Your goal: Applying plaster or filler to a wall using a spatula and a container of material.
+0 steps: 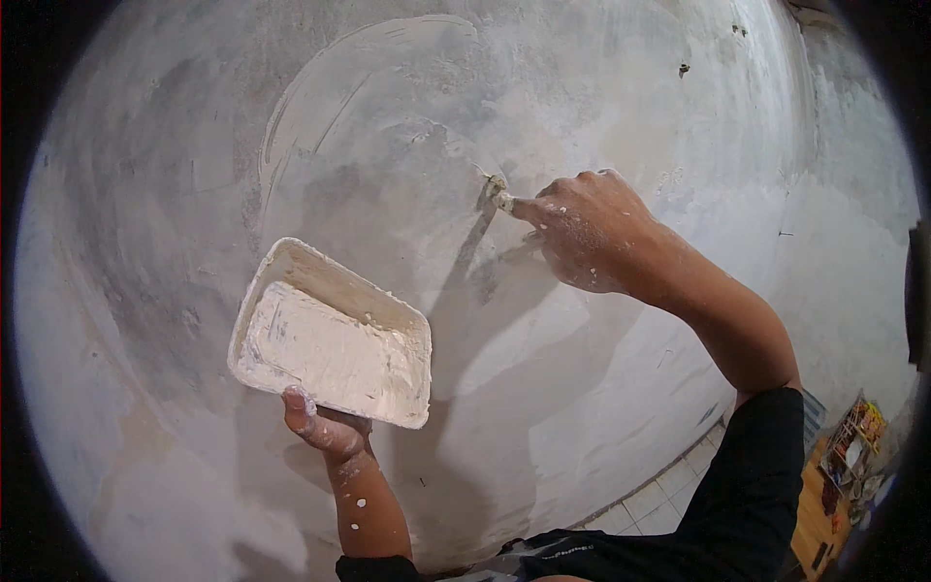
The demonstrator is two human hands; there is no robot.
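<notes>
My left hand holds up a cream rectangular tub from below, thumb at its near rim and the other fingers hidden underneath. Pale, thick putty fills much of the tub and coats its inner walls. To the right and higher, my right hand is closed round a putty-crusted putty knife, its end against the grey wall. The blade shows only edge-on, and the palm hides the rest. White spots of putty mark both hands and the left forearm.
Ridged, curved strokes of fresh putty lie on the wall at upper left. A small dark hole shows at upper right. Below right are white floor tiles, a wooden surface and a heap of mixed items.
</notes>
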